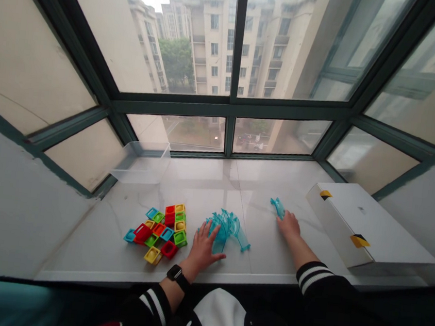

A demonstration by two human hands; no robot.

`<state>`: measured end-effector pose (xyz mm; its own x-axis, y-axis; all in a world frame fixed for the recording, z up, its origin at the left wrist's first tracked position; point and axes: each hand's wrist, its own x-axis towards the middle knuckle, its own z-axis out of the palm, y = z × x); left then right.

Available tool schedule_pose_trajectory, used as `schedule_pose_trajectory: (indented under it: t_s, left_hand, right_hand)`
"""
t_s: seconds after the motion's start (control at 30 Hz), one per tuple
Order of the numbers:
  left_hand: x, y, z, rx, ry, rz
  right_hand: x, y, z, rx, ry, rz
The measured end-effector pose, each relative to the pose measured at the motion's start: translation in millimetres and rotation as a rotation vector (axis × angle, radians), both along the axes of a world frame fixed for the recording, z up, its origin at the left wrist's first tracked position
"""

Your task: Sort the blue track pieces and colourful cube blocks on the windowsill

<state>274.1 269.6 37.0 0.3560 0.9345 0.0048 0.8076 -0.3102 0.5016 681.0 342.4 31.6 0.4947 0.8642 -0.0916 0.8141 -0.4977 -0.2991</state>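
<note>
My left hand lies on the marble window ledge with its fingers spread, resting against a pile of clear blue curved track pieces. My right hand is further right, its fingers closed on a single blue curved track piece that sticks out towards the window. A cluster of several small coloured cube blocks, red, yellow, green, blue and orange, sits just left of my left hand. A black watch is on my left wrist.
A clear plastic tub stands at the back left corner of the ledge. A long white box with yellow tape tabs lies at the right. Window frames enclose the ledge on three sides.
</note>
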Motion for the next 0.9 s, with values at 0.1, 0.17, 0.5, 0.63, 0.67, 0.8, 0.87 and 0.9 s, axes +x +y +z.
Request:
schedule_pose_trajectory:
  t_s: [0.1, 0.17, 0.5, 0.63, 0.67, 0.8, 0.87, 0.9]
  left_hand:
    - [0, 3, -3.2, 0.026, -0.003, -0.010]
    - [0, 4, -4.4, 0.052, -0.011, -0.009]
    - [-6, -2, -7.0, 0.139, -0.016, -0.018]
    - [-16, -7, -6.7, 0.199, -0.022, -0.046]
    - [-18, -8, -6.6, 0.229, -0.025, -0.053]
    - [-17, -9, -8.2, 0.329, -0.024, -0.086]
    - [-14, -7, -10.4, 0.331, -0.012, -0.083]
    - [-12, -7, -11.3, 0.327, -0.005, -0.078]
  right_hand:
    - [-32, -11, -11.9, 0.081, 0.003, 0.135]
    - [-63, -22, -18.2, 0.115, 0.045, 0.239]
    - [-151, -69, -30.6, 0.180, 0.162, 0.363]
    - [-134, -66, -25.0, 0.210, 0.284, 0.264]
    - [-130, -65, -23.4, 0.223, 0.309, 0.231]
    - [-125, -64, -19.5, 0.236, 0.382, 0.160]
    - [-130, -66, -19.4, 0.198, 0.435, 0.155]
    - [-133, -66, -19.6, 0.174, 0.462, 0.154]
